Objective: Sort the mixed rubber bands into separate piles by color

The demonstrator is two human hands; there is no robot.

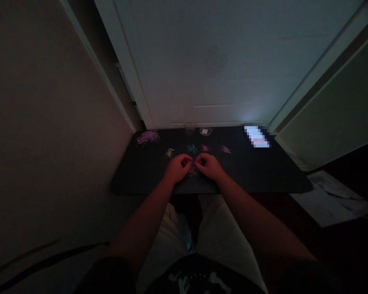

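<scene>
My left hand (179,166) and my right hand (209,165) are close together over the dark table (248,175), fingertips nearly touching. Each is closed in a pinch; what the fingertips hold, if anything, is too small and dim to name. Below and between them lies a loose pile of thin reddish pieces (192,173). Just beyond my fingers are small piles of thin pieces: a blue pile (191,148), a pink pile (205,148), another pink pile (225,150) to the right, and a pale yellow pile (169,153) to the left.
A bigger mixed pile (148,138), mostly pink and purple, lies at the table's back left. A clear cup (189,127) and a round clear lid-like piece (205,131) stand at the back. At the back right glows a phone-like screen (256,136). A white panel (184,73) rises behind.
</scene>
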